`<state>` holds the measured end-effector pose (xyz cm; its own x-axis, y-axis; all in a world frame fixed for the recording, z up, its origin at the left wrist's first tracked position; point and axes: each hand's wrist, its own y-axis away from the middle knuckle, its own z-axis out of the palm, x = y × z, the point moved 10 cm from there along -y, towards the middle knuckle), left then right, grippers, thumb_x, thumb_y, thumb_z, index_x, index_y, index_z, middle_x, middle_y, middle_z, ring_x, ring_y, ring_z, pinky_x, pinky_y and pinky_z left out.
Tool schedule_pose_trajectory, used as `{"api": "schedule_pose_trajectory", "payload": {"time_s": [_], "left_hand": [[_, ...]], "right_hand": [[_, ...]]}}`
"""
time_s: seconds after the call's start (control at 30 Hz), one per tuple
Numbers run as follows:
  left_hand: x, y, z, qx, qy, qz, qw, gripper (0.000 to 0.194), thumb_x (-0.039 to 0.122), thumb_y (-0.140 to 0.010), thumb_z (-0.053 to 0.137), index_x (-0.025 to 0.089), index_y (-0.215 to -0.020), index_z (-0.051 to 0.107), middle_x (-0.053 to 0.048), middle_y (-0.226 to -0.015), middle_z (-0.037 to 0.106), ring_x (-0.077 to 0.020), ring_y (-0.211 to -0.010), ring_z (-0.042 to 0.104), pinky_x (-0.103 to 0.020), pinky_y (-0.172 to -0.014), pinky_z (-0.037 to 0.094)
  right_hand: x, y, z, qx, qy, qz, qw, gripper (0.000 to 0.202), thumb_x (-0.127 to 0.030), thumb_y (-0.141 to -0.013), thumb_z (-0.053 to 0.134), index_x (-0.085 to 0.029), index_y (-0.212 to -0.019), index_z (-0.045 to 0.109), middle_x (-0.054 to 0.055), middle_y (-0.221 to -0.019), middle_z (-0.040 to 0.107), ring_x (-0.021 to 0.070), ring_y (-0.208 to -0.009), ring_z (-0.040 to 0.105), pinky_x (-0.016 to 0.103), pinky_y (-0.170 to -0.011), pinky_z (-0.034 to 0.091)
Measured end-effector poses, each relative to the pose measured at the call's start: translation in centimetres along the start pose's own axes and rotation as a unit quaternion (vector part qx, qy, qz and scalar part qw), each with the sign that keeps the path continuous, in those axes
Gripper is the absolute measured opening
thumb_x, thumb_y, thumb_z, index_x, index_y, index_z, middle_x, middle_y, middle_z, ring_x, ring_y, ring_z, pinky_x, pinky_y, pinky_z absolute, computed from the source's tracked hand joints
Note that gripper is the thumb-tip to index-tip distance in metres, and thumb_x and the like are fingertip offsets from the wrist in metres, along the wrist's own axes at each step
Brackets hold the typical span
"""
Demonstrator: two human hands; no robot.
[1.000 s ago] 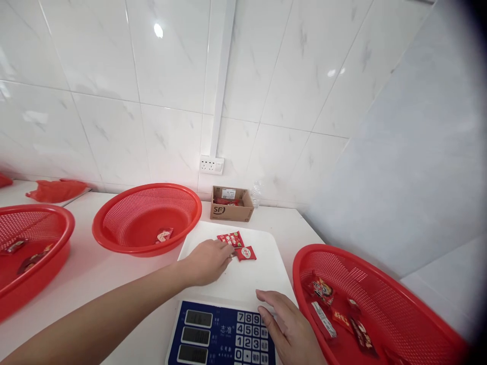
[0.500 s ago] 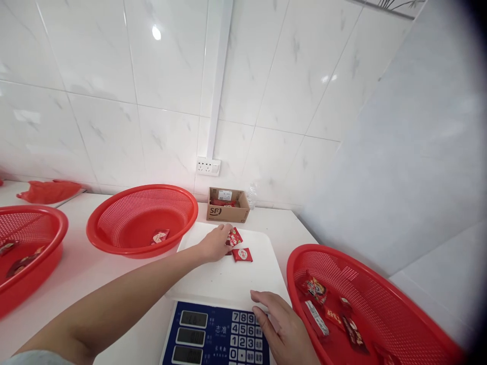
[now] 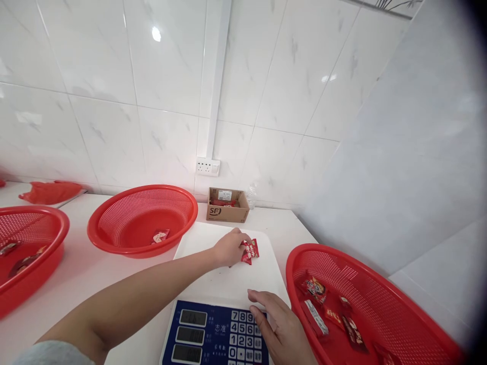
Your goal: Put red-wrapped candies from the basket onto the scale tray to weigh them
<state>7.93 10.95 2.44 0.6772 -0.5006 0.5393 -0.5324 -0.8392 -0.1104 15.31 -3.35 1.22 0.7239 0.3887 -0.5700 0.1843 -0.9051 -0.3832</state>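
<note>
My left hand (image 3: 230,248) reaches over the white pan (image 3: 216,286) of an electronic scale, its fingers closed on small red snack packets (image 3: 250,250). The packets overlap at my fingertips, partly covered by the hand, so I cannot tell how many there are. My right hand (image 3: 283,327) holds nothing. Its thumb and fingers are apart, over the right side of the scale's number keypad (image 3: 243,334) and the pan's front edge. The scale's blue panel has displays (image 3: 190,335) too dim to read.
A red basket (image 3: 342,258) with several wrapped snacks stands close right. Another red basket (image 3: 114,243) with a packet is left of the scale, and a third (image 3: 57,228) further left. Behind the pan sits a cardboard box (image 3: 227,214) near the tiled wall (image 3: 167,137).
My left hand has moved right and slightly nearer across the pan, bringing the red packets together at its fingertips. My right hand has barely moved.
</note>
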Motion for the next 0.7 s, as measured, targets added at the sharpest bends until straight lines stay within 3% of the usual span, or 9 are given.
{"api": "schedule_pose_trajectory", "payload": {"time_s": [0.07,0.13,0.23,0.43,0.6,0.7], "left_hand": [[0.7,0.2,0.8,-0.007,-0.034,0.015,0.999,0.029,0.027,-0.086,0.047,0.020,-0.111,0.058,-0.008,-0.106,0.057,-0.0246,-0.098,0.057,-0.036,-0.080,0.049],[1.3,0.3,1.4,-0.011,-0.071,0.032,0.997,0.042,0.043,-0.082,0.053,0.017,-0.115,0.055,-0.012,-0.108,0.057,-0.0317,-0.106,0.051,-0.044,-0.083,0.046],[1.8,0.3,2.1,-0.021,-0.117,0.051,0.992,0.054,0.054,-0.077,0.056,0.016,-0.115,0.054,-0.015,-0.106,0.058,-0.0352,-0.106,0.049,-0.050,-0.087,0.040],[2.3,0.1,3.0,-0.039,-0.133,0.069,0.988,0.039,0.039,-0.081,0.055,0.018,-0.114,0.051,-0.012,-0.101,0.060,-0.0305,-0.097,0.055,-0.043,-0.082,0.041],[2.3,0.4,3.0,-0.034,-0.079,0.086,0.993,0.012,0.029,-0.080,0.054,0.019,-0.088,0.056,-0.005,-0.090,0.060,-0.0215,-0.082,0.059,-0.029,-0.068,0.044],[2.0,1.0,1.8,-0.013,-0.041,0.090,0.995,0.001,0.019,-0.078,0.053,0.020,-0.079,0.053,-0.001,-0.083,0.059,-0.0155,-0.073,0.059,-0.025,-0.065,0.043]], "right_hand": [[0.0,0.1,0.0,0.001,0.001,-0.004,1.000,0.025,-0.033,-0.091,0.046,-0.023,-0.107,0.062,0.006,-0.103,0.069,0.0179,-0.097,0.064,0.028,-0.082,0.054],[0.0,0.1,-0.1,-0.001,0.007,-0.005,1.000,0.025,-0.033,-0.092,0.045,-0.023,-0.107,0.062,0.006,-0.103,0.069,0.0182,-0.096,0.064,0.028,-0.082,0.054],[0.0,0.0,-0.2,-0.004,0.016,-0.001,1.000,0.025,-0.033,-0.092,0.045,-0.022,-0.107,0.062,0.007,-0.102,0.070,0.0190,-0.095,0.065,0.030,-0.081,0.054],[-0.4,0.0,-0.5,0.010,0.006,-0.008,1.000,0.024,-0.033,-0.091,0.046,-0.022,-0.106,0.063,0.007,-0.100,0.070,0.0185,-0.092,0.066,0.028,-0.078,0.055],[-0.5,0.1,-0.6,0.012,0.003,-0.012,1.000,0.024,-0.031,-0.090,0.048,-0.023,-0.107,0.063,0.006,-0.100,0.070,0.0189,-0.092,0.066,0.028,-0.078,0.055],[-0.6,0.2,-0.6,0.013,0.010,-0.018,1.000,0.023,-0.032,-0.090,0.048,-0.024,-0.106,0.063,0.006,-0.100,0.071,0.0192,-0.093,0.066,0.028,-0.079,0.055]]}}
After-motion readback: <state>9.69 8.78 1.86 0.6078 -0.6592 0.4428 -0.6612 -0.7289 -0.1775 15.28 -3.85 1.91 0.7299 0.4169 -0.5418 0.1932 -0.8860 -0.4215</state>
